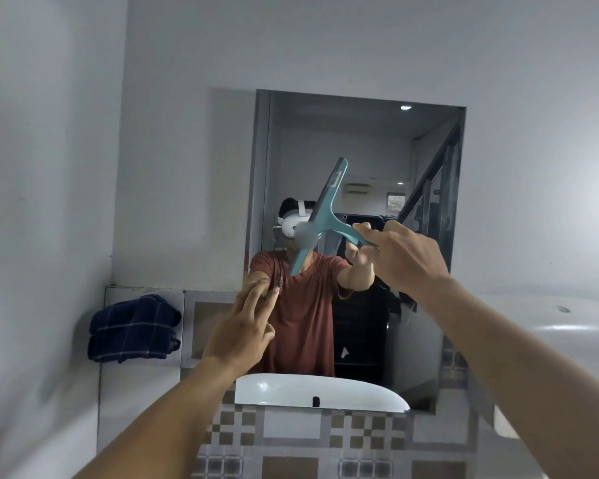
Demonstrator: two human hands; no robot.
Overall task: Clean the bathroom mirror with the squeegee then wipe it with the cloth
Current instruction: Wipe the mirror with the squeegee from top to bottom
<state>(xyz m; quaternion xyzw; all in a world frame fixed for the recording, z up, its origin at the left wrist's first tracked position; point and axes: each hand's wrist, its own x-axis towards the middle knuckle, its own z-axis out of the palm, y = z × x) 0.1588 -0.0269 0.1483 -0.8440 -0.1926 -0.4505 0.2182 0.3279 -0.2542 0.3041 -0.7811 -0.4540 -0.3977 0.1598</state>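
Observation:
My right hand (403, 255) grips the handle of a teal squeegee (325, 209), whose long blade tilts steeply and lies at or just in front of the middle of the wall mirror (363, 143). Whether the blade touches the glass I cannot tell. My left hand (244, 330) is raised with its fingers spread, its fingertips at the mirror's lower left edge, holding nothing. A folded dark blue checked cloth (134, 328) rests on the tiled ledge left of the mirror. The mirror reflects a person in a red shirt and both hands.
A white basin (564, 326) curves in at the right, and its reflection shows along the mirror's bottom edge. Brown and grey patterned tiles (291, 433) cover the wall below the mirror. A plain white wall closes in on the left.

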